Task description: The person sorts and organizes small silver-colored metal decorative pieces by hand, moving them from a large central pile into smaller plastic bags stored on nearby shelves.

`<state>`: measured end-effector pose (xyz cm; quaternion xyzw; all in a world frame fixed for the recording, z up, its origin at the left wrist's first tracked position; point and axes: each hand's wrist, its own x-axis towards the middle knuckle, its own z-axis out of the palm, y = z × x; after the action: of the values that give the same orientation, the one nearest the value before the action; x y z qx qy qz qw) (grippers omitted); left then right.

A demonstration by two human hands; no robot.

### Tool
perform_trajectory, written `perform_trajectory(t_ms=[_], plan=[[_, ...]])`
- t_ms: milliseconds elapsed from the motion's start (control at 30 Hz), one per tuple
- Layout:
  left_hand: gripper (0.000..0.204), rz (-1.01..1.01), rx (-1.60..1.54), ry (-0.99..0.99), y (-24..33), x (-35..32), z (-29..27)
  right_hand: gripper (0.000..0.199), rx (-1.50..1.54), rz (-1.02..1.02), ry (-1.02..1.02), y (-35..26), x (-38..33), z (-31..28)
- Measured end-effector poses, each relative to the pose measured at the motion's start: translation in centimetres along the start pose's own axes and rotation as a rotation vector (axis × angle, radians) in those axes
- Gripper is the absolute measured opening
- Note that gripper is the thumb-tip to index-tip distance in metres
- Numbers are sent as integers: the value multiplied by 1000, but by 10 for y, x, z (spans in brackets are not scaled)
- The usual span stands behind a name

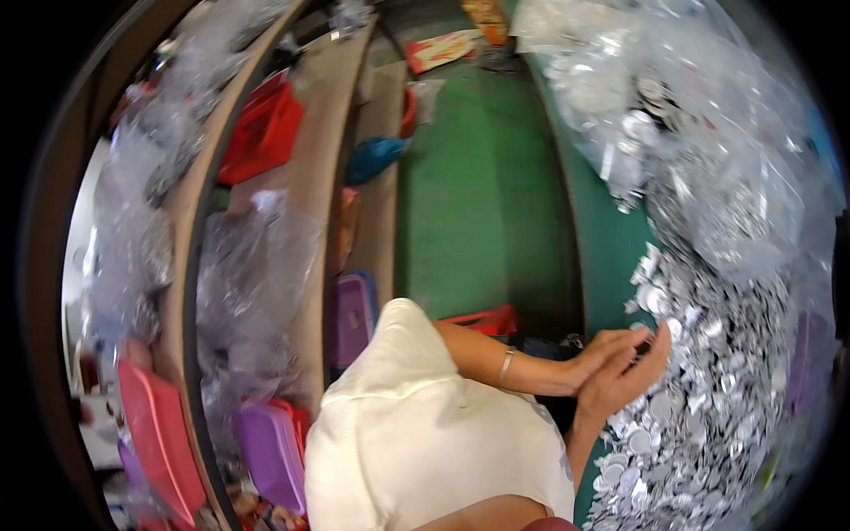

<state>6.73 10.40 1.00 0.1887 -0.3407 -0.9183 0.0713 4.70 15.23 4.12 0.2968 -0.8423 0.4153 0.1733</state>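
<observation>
My left hand (606, 354), with a bracelet (506, 365) round its wrist, reaches over to the near edge of a heap of small silver metal pieces (699, 407). Against it lies my right hand (630, 379); the two are cupped together, fingers bent toward each other. A dark gap shows between the fingers, and what they hold there is too hidden to make out. Many of the heaped pieces are flat and round, like discs or caps. Both hands stay at the heap's left side, over the table's edge.
Clear plastic bags (726, 177) with more silver pieces lie beyond the heap on the green table (602, 239). At the left, wooden shelves (310, 159) carry a red basket (264, 128), plastic bags and purple trays (270, 451). A green floor (482, 195) runs between shelves and table.
</observation>
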Motion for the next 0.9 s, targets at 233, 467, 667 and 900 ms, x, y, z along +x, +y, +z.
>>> perform_trajectory(t_ms=[233, 467, 667, 900], plan=[[30, -42, -45, -95, -6, 0, -2, 47, 128, 61, 5, 5, 3, -5], [32, -334, -551, -103, 19, 24, -8, 44, 461, 111, 276, 7, -9, 2], [27, 161, -515, 2, 132, 77, 7, 35, 614, 261, 243, 17, -24, 7], [18, 428, -339, 109, 234, 176, -9, 30, 552, 301, 135, 30, -29, 13]])
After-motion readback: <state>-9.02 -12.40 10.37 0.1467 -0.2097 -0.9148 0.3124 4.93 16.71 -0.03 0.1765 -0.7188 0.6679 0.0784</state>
